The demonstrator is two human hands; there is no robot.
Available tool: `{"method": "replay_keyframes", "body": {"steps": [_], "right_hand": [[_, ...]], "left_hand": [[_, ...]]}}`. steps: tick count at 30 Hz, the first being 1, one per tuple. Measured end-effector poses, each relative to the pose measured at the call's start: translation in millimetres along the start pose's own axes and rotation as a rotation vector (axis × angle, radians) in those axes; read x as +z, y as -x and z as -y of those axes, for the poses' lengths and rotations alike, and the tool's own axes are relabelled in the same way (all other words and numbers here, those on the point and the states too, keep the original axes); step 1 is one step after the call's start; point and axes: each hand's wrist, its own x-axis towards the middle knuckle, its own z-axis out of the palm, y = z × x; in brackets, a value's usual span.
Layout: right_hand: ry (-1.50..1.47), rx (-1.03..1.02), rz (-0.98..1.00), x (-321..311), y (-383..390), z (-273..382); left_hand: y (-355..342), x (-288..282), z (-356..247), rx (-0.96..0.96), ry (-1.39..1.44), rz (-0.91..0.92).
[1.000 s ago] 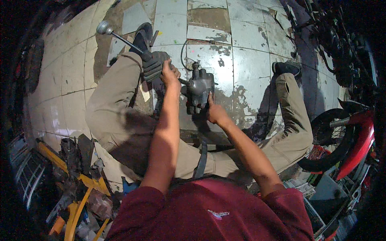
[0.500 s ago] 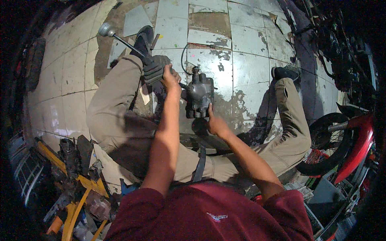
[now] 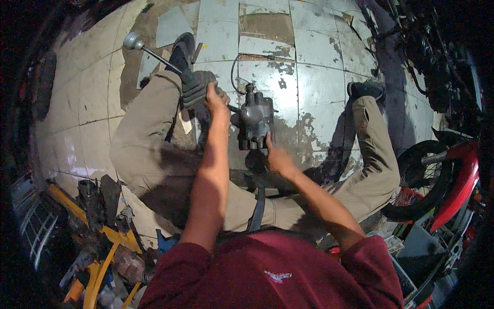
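A dark cast housing (image 3: 253, 117) with upright cylindrical fittings lies between my legs, a thin black hose (image 3: 233, 72) curving from its far end. A long shaft extends up-left from it, carrying a ribbed black rubber boot (image 3: 194, 92) and a silver ball-shaped end (image 3: 133, 41). My left hand (image 3: 217, 100) is closed around the boot and shaft. My right hand (image 3: 276, 158) is at the housing's lower right, index finger along its side; the other fingers are curled and partly hidden, so what they hold cannot be made out.
My bent legs (image 3: 139, 134) frame the work on a worn tiled floor (image 3: 314, 41). Yellow and dark metal parts (image 3: 113, 237) pile at lower left. A wheel (image 3: 417, 206) and red curved panel (image 3: 458, 190) stand at right, with dark clutter above them.
The housing, shaft and both hands moved slightly toward me between one second and half a second ago, then shifted slightly back. My hands keep much the same placement on the parts.
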Motion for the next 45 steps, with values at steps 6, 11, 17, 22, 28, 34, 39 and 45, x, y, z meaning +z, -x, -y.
{"method": "replay_keyframes", "body": {"steps": [6,11,17,22,28,34,39,45], "right_hand": [[-0.025,0.032,-0.012,-4.0,-17.5,-2.4],[0.008,0.0,0.033,-0.4,-1.6,-0.9],[0.026,0.01,0.009,-0.5,-10.5,0.0],[-0.055,0.037,-0.004,-3.9,-17.7,-3.8],[-0.039,0.027,0.03,-4.2,6.0,4.4],[0.039,-0.06,-0.057,7.1,-18.5,-10.6],[-0.021,0.001,0.027,-1.7,-5.2,-4.3],[0.036,-0.002,0.0,-4.3,-4.9,1.4]], "left_hand": [[5.4,5.2,0.5,-0.031,0.005,0.012],[3.1,1.4,0.7,-0.002,-0.02,-0.066],[2.2,0.0,2.7,-0.03,-0.033,-0.052],[5.0,6.6,4.1,0.001,-0.032,-0.007],[2.8,5.7,3.2,0.003,-0.024,-0.106],[2.3,3.3,5.3,-0.005,-0.022,-0.007],[0.0,2.4,6.3,0.008,0.01,-0.018],[2.3,0.3,4.8,-0.009,-0.007,-0.092]]}}
